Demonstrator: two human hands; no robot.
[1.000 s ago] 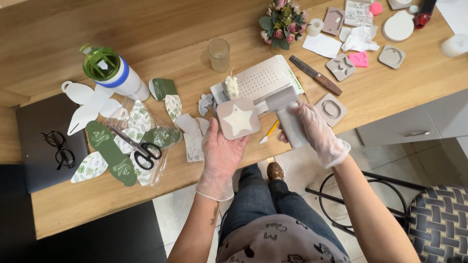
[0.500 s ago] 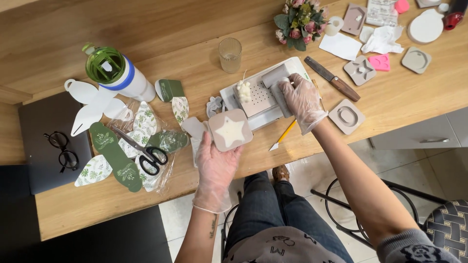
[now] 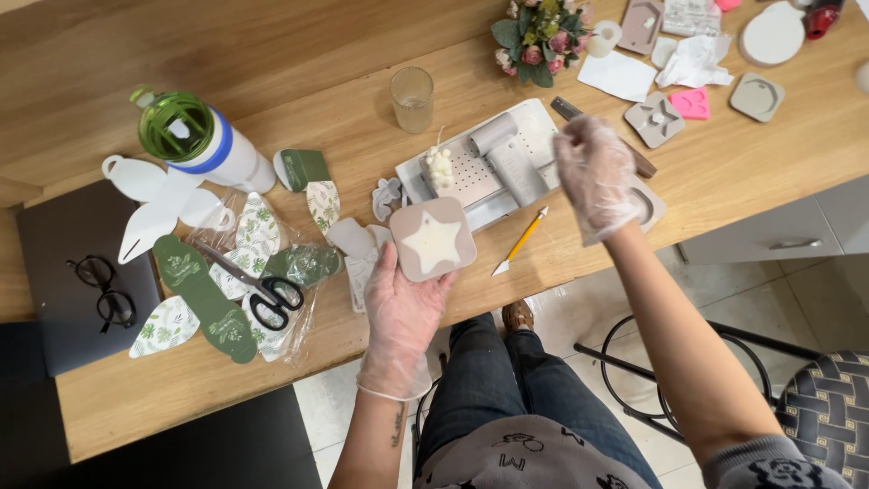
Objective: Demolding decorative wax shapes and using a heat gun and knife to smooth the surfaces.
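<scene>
The right hand (image 3: 597,177) has let go of the grey tool (image 3: 509,156), now lying on the white tray (image 3: 543,122), and hovers open and empty, while the left hand (image 3: 405,303) still cradles the star mould (image 3: 433,238) above the bench (image 3: 362,118) edge.

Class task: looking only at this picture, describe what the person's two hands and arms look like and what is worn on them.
Both the left hand and the right hand wear thin, see-through disposable gloves, loose and crinkled, ending at the wrists. The forearms are bare. A small dark marking shows on the left forearm near the glove cuff. A grey sleeve with a dark pattern covers the right upper arm.
</scene>
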